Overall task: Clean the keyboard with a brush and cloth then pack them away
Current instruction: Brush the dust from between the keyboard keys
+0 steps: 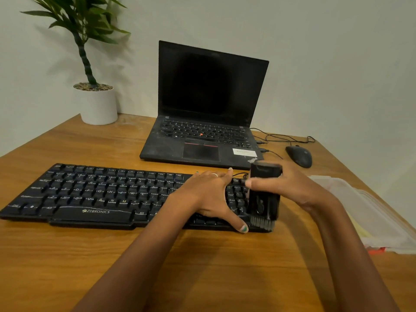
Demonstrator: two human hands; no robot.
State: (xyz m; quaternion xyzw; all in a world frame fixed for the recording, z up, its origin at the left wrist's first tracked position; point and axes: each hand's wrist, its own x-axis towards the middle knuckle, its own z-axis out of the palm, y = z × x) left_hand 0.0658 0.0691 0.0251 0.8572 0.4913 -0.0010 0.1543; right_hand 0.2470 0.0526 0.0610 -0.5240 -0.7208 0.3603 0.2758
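Fingers [219, 175] of my left hand [209, 194] lie straight and splayed, flat on the right part of the keyboard [90, 194]; thumb out toward the front edge. Right hand [297, 188] is wrapped around the brush [264, 194], thumb across its front face. Largest down: wooden desk [157, 262], visible grain. Black laptop [202, 122], lid open, screen dark, "ThinkPad" on the palmrest corner. Keyboard is black plastic, long axis left-right, "ZEBRONICS" on the spacebar. White round pot [99, 106] with a green plant, pebbles on top. Translucent plastic pouch [364, 212] at the right edge. Black mouse [299, 156], cabled. Brush is a black blocky body, held upright, grey bristles down, touching the keyboard's right front corner.
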